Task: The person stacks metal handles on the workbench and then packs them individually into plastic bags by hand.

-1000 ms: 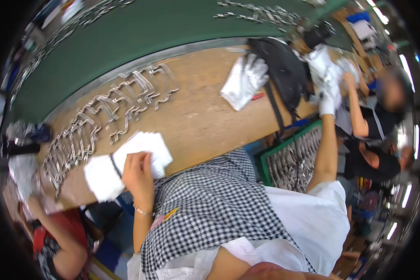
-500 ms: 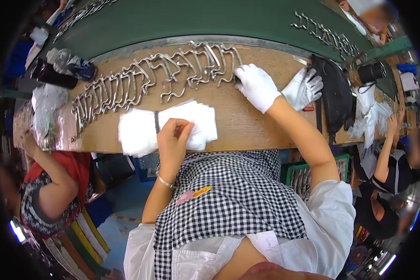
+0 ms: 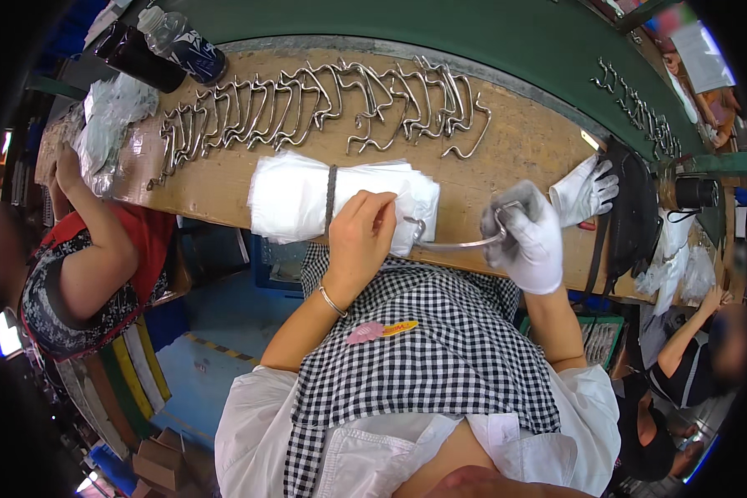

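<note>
Metal piece (image 3: 459,246) in the gloved grip: smooth, glossy. White glove (image 3: 538,249) forming that grip: matt cloth. White sheets (image 3: 290,201) left of the grip: thin, smooth, apparently plastic film. Tabletop (image 3: 531,116) beyond it: wood, faint sheen. Checked apron (image 3: 427,365), nearer the body: matt cloth.

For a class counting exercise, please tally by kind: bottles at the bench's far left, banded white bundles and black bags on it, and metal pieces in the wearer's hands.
Black bottle and clear-topped bottle: 2
Banded white bundle: 1
Black bag: 1
Bent metal piece, in the gloved right hand: 1
Total: 5
</note>
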The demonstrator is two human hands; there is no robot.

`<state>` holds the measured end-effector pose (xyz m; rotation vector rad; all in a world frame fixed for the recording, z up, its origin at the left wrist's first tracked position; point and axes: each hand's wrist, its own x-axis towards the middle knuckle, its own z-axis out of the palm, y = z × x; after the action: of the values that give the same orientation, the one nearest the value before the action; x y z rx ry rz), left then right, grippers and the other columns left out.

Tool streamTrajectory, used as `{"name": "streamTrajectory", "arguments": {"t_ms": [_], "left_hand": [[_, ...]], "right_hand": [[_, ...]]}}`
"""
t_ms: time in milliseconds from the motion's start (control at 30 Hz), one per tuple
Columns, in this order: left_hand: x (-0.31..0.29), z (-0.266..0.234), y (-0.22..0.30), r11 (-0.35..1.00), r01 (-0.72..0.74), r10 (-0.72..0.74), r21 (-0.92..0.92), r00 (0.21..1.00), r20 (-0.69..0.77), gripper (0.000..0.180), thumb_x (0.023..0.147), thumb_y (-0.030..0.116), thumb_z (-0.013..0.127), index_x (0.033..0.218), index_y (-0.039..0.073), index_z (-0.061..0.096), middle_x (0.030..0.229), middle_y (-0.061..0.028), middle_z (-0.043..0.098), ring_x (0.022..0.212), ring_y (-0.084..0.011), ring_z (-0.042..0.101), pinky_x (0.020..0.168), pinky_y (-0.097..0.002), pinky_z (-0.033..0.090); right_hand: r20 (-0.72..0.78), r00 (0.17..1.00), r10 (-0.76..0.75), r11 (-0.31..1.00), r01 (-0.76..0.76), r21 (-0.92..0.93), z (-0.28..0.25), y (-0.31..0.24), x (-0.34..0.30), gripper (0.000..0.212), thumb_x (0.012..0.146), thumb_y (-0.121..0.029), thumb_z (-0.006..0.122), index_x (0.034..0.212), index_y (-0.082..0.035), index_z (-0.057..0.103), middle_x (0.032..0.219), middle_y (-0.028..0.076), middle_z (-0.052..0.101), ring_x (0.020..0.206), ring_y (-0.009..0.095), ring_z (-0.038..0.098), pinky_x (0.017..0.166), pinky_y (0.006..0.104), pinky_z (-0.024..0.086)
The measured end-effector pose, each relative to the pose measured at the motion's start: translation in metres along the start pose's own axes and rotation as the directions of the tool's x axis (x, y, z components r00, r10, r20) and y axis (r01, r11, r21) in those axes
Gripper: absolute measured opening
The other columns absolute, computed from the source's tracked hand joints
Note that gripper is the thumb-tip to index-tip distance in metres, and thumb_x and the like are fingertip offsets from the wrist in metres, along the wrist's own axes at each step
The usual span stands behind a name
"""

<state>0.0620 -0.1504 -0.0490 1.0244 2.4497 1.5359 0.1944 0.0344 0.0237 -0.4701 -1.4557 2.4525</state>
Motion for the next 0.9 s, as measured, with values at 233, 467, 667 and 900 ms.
{"name": "streamTrajectory", "arguments": {"t_ms": [233, 467, 667, 900], "left_hand": [[-0.013, -0.034, 0.03, 0.958, 0.041, -0.018, -0.283, 0.996, 0.083, 0.008, 0.084, -0.004, 0.064, 0.092, -0.003, 0.068, 0.081, -0.0101, 0.064, 0.069, -0.015, 0.061, 0.063, -0.0246, 0.048], [-0.006, -0.049, 0.057, 0.682, 0.236, -0.045, -0.692, 0.958, 0.282, 0.013, 0.085, -0.003, 0.066, 0.097, -0.003, 0.071, 0.083, -0.0088, 0.066, 0.073, -0.0123, 0.062, 0.064, -0.0233, 0.048], [0.003, -0.02, 0.014, 0.999, -0.001, -0.003, 0.039, 0.997, 0.081, 0.02, 0.079, 0.005, 0.073, 0.098, 0.002, 0.068, 0.078, -0.0072, 0.06, 0.063, -0.0172, 0.058, 0.059, -0.0262, 0.046], [0.0, -0.006, -0.003, 0.986, -0.001, -0.006, 0.165, 0.999, 0.042, 0.007, 0.085, 0.007, 0.067, 0.086, 0.001, 0.064, 0.08, -0.0105, 0.061, 0.069, -0.0223, 0.06, 0.063, -0.0295, 0.047]], "right_hand": [[-0.136, 0.99, -0.022, 0.996, 0.01, -0.091, 0.02, 0.044, 0.024, 0.016, 0.098, -0.014, 0.053, 0.104, 0.0, 0.052, 0.091, 0.014, 0.066, 0.065, 0.014, 0.064, 0.058, 0.025, 0.054], [0.674, 0.602, -0.428, 0.053, 0.761, -0.647, 0.03, 0.016, 0.018, 0.02, 0.071, -0.006, 0.062, 0.092, -0.006, 0.062, 0.098, 0.008, 0.068, 0.077, 0.025, 0.068, 0.067, 0.0329, 0.055], [0.283, 0.893, -0.35, -0.357, 0.152, -0.921, -0.077, -0.01, 0.075, 0.024, 0.075, -0.003, 0.06, 0.096, -0.011, 0.064, 0.096, 0.004, 0.068, 0.079, 0.027, 0.065, 0.069, 0.0365, 0.053], [0.274, 0.957, -0.099, -0.397, 0.214, -0.892, -0.017, 0.026, 0.096, 0.016, 0.079, -0.013, 0.062, 0.095, -0.01, 0.066, 0.092, 0.009, 0.064, 0.096, 0.028, 0.06, 0.084, 0.0405, 0.048]]}}
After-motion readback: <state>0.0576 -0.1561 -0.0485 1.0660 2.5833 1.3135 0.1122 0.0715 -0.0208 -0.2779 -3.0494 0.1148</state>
